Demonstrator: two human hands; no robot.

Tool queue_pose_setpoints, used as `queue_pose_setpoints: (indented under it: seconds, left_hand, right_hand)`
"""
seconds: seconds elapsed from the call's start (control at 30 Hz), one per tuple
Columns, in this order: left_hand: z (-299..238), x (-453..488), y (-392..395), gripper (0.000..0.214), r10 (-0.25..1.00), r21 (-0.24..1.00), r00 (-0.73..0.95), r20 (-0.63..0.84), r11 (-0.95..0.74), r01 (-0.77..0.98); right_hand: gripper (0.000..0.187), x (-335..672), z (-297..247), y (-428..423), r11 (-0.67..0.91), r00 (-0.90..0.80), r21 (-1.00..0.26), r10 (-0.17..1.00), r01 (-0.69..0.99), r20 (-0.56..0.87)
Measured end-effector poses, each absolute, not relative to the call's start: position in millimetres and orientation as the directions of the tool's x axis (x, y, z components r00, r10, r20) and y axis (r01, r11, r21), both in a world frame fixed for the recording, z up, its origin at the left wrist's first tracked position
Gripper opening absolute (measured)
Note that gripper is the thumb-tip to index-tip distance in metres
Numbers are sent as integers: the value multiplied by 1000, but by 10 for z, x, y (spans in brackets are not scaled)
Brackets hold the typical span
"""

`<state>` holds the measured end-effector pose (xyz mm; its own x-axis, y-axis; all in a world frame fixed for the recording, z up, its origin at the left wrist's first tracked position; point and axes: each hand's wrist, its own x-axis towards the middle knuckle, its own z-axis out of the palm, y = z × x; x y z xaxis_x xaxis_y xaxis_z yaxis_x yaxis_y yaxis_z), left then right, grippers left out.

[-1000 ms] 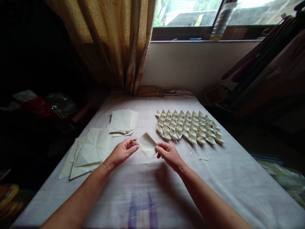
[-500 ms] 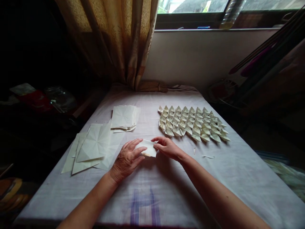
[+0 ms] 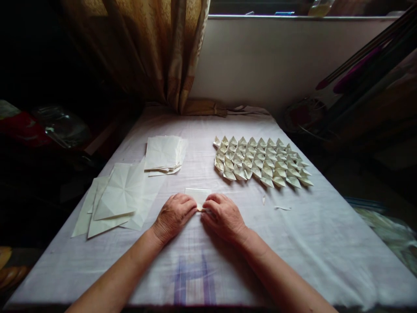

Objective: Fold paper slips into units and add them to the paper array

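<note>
A small folded piece of white paper [image 3: 197, 194] lies at the middle of the table, its near edge pinched between my two hands. My left hand [image 3: 176, 214] is closed on the paper's left near corner. On the right near corner, my right hand [image 3: 224, 216] grips with fingers curled. The paper's near edge shows a small tan patch; its corners are hidden under my fingers. Beyond my right hand stand rows of folded paper boats [image 3: 260, 161], set close together.
Creased paper sheets [image 3: 119, 195] lie overlapping at the left, with a stack of smaller squares [image 3: 163, 153] behind them. A thin paper scrap [image 3: 282, 208] rests right of my hands. A patterned curtain [image 3: 176, 56] hangs at the table's far edge, beside the wall [image 3: 247, 61].
My hands have come closer together, both now on the near edge of the paper, which lies flatter on the table. My left fingers, spread before, have closed. The view has tipped down.
</note>
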<state>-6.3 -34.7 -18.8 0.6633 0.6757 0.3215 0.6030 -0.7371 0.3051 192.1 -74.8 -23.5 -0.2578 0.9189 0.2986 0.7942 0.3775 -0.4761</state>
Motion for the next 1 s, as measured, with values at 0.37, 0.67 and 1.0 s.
queue_pose_setpoints:
  seconds: [0.37, 0.67, 1.0]
  left_hand:
    - [-219, -112, -359, 12, 763, 451, 565, 314, -643, 619]
    - [-218, -82, -344, 15, 818, 463, 521, 244, -570, 678]
    - [-202, -38, -356, 12, 852, 472, 484, 201, -517, 714]
  right_hand:
    - [12, 1821, -304, -746, 270, -138, -551, 953, 790, 269]
    - [13, 1722, -278, -749, 131, -10, -575, 978, 807, 209]
    - [13, 1724, -276, -737, 123, 3, -585, 977, 802, 211]
